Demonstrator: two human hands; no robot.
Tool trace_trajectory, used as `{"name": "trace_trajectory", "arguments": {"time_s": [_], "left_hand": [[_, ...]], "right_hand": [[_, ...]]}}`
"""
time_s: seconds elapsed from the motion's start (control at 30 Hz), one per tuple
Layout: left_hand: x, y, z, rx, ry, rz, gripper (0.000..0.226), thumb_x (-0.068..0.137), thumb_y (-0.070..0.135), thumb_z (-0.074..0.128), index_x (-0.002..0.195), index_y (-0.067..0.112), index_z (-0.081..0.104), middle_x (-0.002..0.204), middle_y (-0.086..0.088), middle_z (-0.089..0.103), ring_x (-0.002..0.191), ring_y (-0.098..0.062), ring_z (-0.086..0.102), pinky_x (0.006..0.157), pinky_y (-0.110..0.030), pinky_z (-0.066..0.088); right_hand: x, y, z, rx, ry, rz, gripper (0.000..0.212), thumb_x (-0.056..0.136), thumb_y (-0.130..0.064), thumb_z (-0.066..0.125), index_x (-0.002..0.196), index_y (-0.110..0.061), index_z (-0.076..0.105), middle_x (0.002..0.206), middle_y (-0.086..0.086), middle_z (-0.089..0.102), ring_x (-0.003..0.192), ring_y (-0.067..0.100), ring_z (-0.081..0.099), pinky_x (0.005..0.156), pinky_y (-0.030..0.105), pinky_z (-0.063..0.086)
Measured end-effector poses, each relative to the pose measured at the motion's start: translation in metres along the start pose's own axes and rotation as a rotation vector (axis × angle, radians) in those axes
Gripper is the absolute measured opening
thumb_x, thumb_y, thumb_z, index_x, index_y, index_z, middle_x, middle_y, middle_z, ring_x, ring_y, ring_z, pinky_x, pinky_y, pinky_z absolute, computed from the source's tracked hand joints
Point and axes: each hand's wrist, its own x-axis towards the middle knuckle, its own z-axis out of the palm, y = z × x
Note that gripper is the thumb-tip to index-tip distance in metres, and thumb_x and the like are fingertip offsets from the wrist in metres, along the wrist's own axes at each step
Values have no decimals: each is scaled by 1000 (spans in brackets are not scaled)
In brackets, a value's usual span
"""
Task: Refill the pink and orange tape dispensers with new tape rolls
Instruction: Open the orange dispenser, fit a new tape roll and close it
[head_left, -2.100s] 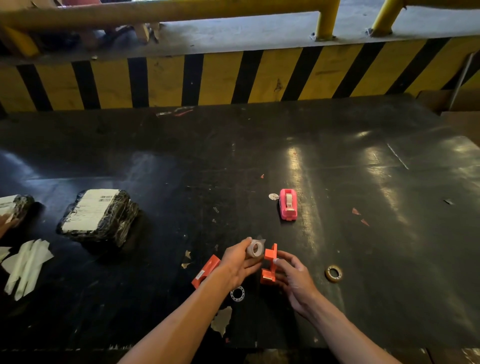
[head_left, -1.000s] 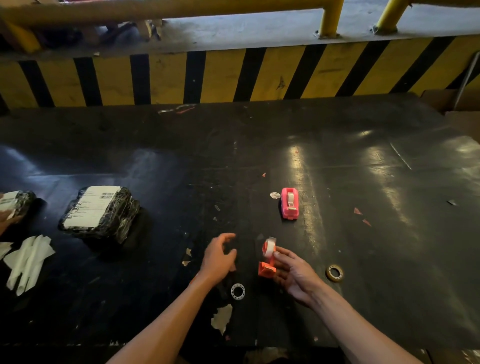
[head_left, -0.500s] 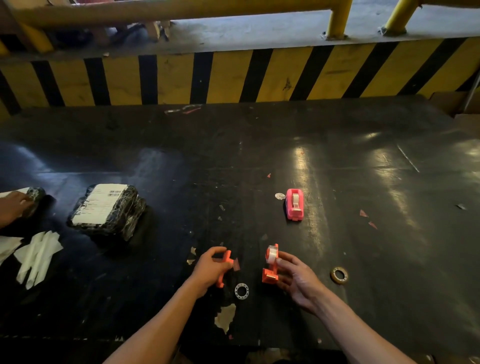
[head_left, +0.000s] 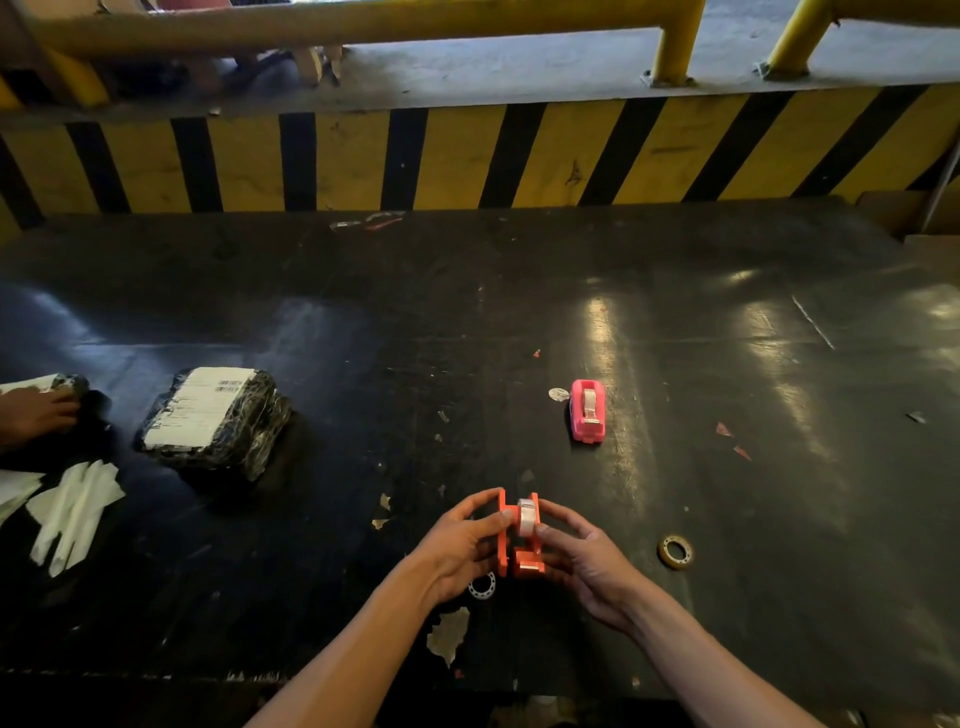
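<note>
Nearest, a small white ring (head_left: 482, 586) lies on the black tabletop (head_left: 727, 519) just under the left hand (head_left: 457, 545). Above it, both hands hold the orange dispenser (head_left: 519, 540) between them: the left hand's grip is clamped on its flat left side piece, the right hand (head_left: 587, 561) pinches the right side, and a tape roll (head_left: 527, 517) sits between the two orange halves. A brownish tape roll (head_left: 675, 552) lies to the right, apart. Farther off stands the pink dispenser (head_left: 587, 410), tape showing on top. Left, a wrapped black parcel (head_left: 213, 421) rests near another person's hand (head_left: 36, 413).
</note>
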Motion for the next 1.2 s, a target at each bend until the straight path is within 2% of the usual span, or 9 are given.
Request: {"name": "trace_trajectory", "arguments": {"time_s": [0.13, 0.37, 0.47, 0.6, 0.7, 0.8, 0.97, 1.1, 1.2], "left_hand": [[-4, 4, 5, -1, 13, 8, 44, 90, 7, 70, 129, 25, 60, 121, -19, 68, 110, -34, 68, 95, -52, 56], [-9, 5, 8, 7, 22, -23, 43, 88, 9, 71, 127, 25, 60, 122, -19, 67, 109, -35, 68, 86, -47, 60], [-9, 5, 8, 20, 33, -25, 43, 88, 10, 72, 127, 24, 61, 120, -19, 68, 105, -33, 70, 83, -46, 60], [-10, 6, 8, 109, 52, -1, 43, 87, 13, 75, 126, 24, 62, 114, -15, 72, 100, -29, 72, 81, -41, 60], [-12, 8, 9, 115, 53, -2, 41, 87, 12, 74, 124, 24, 63, 113, -15, 72, 98, -28, 73, 80, -40, 61], [-13, 8, 10, 101, 65, -1, 39, 86, 12, 75, 122, 24, 63, 115, -15, 71, 97, -29, 74, 75, -39, 62], [-10, 7, 12, 96, 76, -2, 38, 84, 14, 77, 119, 22, 65, 112, -16, 74, 100, -30, 74, 89, -48, 60], [-10, 7, 13, 111, 86, -7, 42, 83, 19, 78, 123, 22, 67, 114, -14, 73, 105, -30, 72, 96, -50, 57], [-11, 8, 16, 93, 70, 1, 38, 88, 19, 74, 125, 22, 67, 113, -13, 74, 103, -27, 72, 82, -39, 61]], "right_hand": [[1, 3, -2, 32, -11, 4, 47, 87, -17, 72, 132, -22, 61, 118, 21, 73, 106, 37, 71, 87, 45, 56], [0, 4, -4, 26, -14, -12, 47, 86, -18, 72, 132, -22, 61, 117, 20, 73, 108, 37, 70, 100, 52, 51], [-1, 4, -3, 25, -16, -12, 47, 88, -17, 71, 133, -21, 60, 117, 21, 73, 105, 36, 71, 96, 49, 54], [-3, 3, -2, -3, -30, -16, 44, 90, -13, 69, 132, -19, 58, 114, 22, 74, 96, 33, 74, 76, 40, 59], [-6, 1, 0, 4, -35, -15, 43, 89, -15, 69, 131, -19, 61, 115, 22, 73, 98, 33, 74, 80, 42, 57], [-4, 3, 1, 14, -23, -18, 41, 90, -16, 68, 131, -18, 62, 114, 22, 74, 93, 32, 74, 76, 40, 58], [-4, 2, 5, 3, -9, -8, 40, 90, -20, 68, 130, -19, 64, 116, 20, 74, 96, 32, 73, 78, 41, 58], [-6, 0, 6, -7, -6, -4, 40, 86, -25, 70, 126, -23, 67, 116, 18, 74, 96, 29, 72, 77, 38, 58], [-5, 1, 3, 2, 5, -17, 37, 90, -26, 67, 127, -23, 67, 118, 17, 73, 100, 29, 69, 84, 40, 56]]}}
